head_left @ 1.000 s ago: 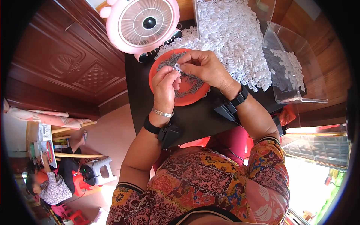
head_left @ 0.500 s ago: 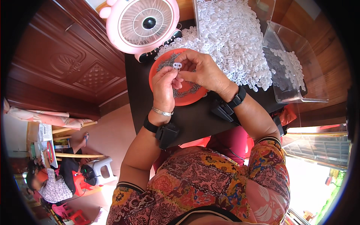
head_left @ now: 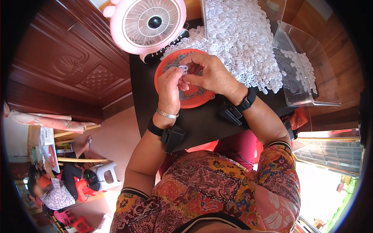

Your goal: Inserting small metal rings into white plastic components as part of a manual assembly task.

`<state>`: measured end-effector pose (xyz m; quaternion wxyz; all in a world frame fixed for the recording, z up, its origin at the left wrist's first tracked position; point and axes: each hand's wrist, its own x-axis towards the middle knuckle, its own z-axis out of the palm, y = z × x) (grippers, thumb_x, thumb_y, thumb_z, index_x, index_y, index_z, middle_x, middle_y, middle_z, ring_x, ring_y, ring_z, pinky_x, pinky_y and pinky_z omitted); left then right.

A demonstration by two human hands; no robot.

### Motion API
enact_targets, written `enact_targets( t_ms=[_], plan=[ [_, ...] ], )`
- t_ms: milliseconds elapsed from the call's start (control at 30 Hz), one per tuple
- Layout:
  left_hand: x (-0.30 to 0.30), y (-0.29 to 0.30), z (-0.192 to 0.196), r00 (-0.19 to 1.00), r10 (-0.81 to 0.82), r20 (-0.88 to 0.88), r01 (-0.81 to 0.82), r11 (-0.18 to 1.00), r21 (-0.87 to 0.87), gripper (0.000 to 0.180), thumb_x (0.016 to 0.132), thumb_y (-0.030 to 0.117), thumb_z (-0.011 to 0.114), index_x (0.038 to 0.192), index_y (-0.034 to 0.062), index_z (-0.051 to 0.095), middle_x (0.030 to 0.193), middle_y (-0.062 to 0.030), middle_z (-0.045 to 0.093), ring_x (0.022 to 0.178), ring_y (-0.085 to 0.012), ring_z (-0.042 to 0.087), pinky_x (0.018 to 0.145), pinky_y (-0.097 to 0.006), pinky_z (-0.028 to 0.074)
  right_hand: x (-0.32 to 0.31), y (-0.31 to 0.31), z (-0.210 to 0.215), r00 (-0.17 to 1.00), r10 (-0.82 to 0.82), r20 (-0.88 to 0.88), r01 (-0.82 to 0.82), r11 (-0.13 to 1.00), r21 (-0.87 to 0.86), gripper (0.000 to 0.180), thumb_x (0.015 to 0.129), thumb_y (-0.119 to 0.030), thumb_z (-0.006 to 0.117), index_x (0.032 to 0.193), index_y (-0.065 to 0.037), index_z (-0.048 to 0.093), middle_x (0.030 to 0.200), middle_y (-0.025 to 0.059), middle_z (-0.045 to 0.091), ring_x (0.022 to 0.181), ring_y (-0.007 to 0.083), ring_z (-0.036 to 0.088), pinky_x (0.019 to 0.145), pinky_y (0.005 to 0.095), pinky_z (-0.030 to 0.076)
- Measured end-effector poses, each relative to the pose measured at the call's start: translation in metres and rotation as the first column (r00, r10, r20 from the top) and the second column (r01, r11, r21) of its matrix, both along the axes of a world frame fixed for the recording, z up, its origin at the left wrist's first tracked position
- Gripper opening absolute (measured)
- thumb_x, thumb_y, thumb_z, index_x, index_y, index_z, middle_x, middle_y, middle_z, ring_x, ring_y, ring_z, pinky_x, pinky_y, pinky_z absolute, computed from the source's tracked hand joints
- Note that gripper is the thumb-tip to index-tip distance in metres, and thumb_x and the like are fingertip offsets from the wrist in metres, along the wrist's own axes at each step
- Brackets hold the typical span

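Between the thumb and fingers of my left hand (head_left: 169, 88) is a small white plastic piece with two holes (head_left: 183, 69). My right hand (head_left: 210, 74) is right beside it, thumb and forefinger curled in toward the piece. Whatever its fingertips grip is too small or hidden to make out. Both hands are over a round orange-red dish (head_left: 194, 103), which holds many small grey slender parts (head_left: 198, 93), their kind unclear. A large heap of similar white two-hole pieces (head_left: 241, 42) lies just beyond my right hand.
A pink fan (head_left: 134, 37) stands at the back left of the dark table (head_left: 202, 130). On the right, a clear plastic bin (head_left: 311, 103) lies with more white pieces inside. A person (head_left: 58, 194) sits far left near stools, beyond a carved wooden door (head_left: 74, 58).
The white piece has tilted slightly and sits a little lower between my fingers. Both hands stay in nearly the same place over the dish.
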<state>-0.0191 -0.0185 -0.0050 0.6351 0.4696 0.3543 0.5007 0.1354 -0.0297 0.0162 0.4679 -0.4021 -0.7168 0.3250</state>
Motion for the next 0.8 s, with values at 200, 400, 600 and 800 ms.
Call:
enact_targets(
  t_ms=[200, 400, 600, 800],
  plan=[
    [0.003, -0.004, -0.003, 1.000, 0.005, 0.018, -0.005, 1.000, -0.002, 0.024, 0.090, 0.023, 0.051, 0.084, 0.0015, 0.062, 0.066, -0.0034, 0.060, 0.053, -0.0090, 0.052, 0.053, -0.021, 0.041, -0.005, -0.003, -0.001, 0.953, -0.214, 0.215, 0.129, 0.927, 0.351, 0.033, 0.069, -0.009, 0.074, 0.100, -0.004, 0.063, 0.086, 0.0111, 0.066, 0.074, 0.0241, 0.065, 0.067, 0.0315, 0.052],
    [0.002, -0.006, 0.005, 0.991, 0.008, 0.134, -0.009, 1.000, 0.004, 0.023, 0.089, 0.023, 0.052, 0.087, 0.0013, 0.061, 0.067, -0.0031, 0.060, 0.054, -0.0090, 0.052, 0.054, -0.021, 0.041, -0.005, -0.004, 0.001, 0.972, -0.147, 0.186, 0.078, 0.939, 0.336, 0.030, 0.071, -0.013, 0.073, 0.100, -0.006, 0.064, 0.084, 0.0100, 0.066, 0.072, 0.0246, 0.066, 0.063, 0.0319, 0.052],
    [0.002, -0.007, 0.000, 0.991, 0.028, 0.128, -0.032, 0.999, 0.030, 0.022, 0.089, 0.023, 0.053, 0.085, 0.0020, 0.061, 0.067, -0.0022, 0.059, 0.054, -0.0085, 0.050, 0.052, -0.020, 0.040, -0.005, -0.007, 0.005, 0.975, -0.128, 0.180, 0.063, 0.942, 0.329, 0.029, 0.074, -0.014, 0.073, 0.101, -0.007, 0.064, 0.079, 0.0090, 0.066, 0.066, 0.0211, 0.065, 0.059, 0.0290, 0.051],
    [0.002, -0.011, 0.001, 0.989, 0.040, 0.140, -0.056, 0.992, 0.113, 0.024, 0.089, 0.022, 0.053, 0.082, 0.0011, 0.061, 0.064, -0.0014, 0.055, 0.052, -0.0081, 0.047, 0.050, -0.020, 0.037, -0.009, -0.009, 0.005, 0.985, -0.106, 0.136, 0.053, 0.936, 0.347, 0.023, 0.078, -0.012, 0.070, 0.099, -0.006, 0.063, 0.076, 0.0083, 0.066, 0.065, 0.0204, 0.065, 0.058, 0.0280, 0.051]
  ],
)
